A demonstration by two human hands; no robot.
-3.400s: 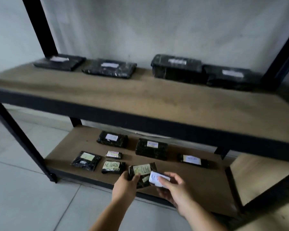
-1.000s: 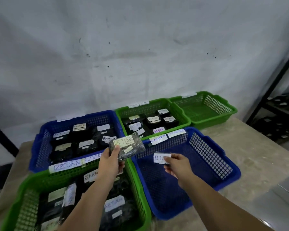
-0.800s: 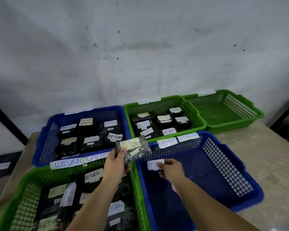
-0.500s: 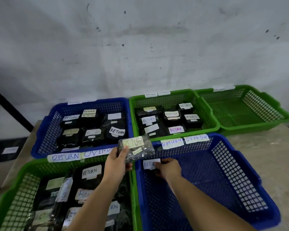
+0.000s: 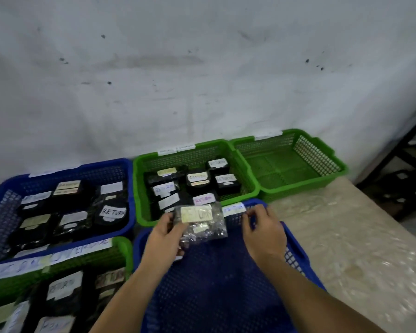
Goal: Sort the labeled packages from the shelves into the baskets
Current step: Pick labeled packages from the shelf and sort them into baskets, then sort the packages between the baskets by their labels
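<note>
My left hand (image 5: 165,233) grips a black plastic-wrapped package (image 5: 202,224) with a pale "RETURN" label. It holds the package over the far end of the near blue basket (image 5: 296,253). My right hand (image 5: 264,230) is at that basket's far rim, fingers curled beside a white rim label (image 5: 234,209). Whether it pinches anything is hidden. A small white patch (image 5: 178,258) shows in the basket under my left hand.
Behind stand a green basket (image 5: 195,145) with several labelled black packages and a bare green basket (image 5: 332,155). A blue basket (image 5: 130,188) and a green basket (image 5: 121,246) at left hold more packages. The stone table (image 5: 358,248) lies right; a black shelf frame (image 5: 404,150) stands beyond.
The view swung from the shelves to the baskets. My left hand carried the package right, over the blue basket. My right hand moved to the far rim; its small labelled package is out of sight.
</note>
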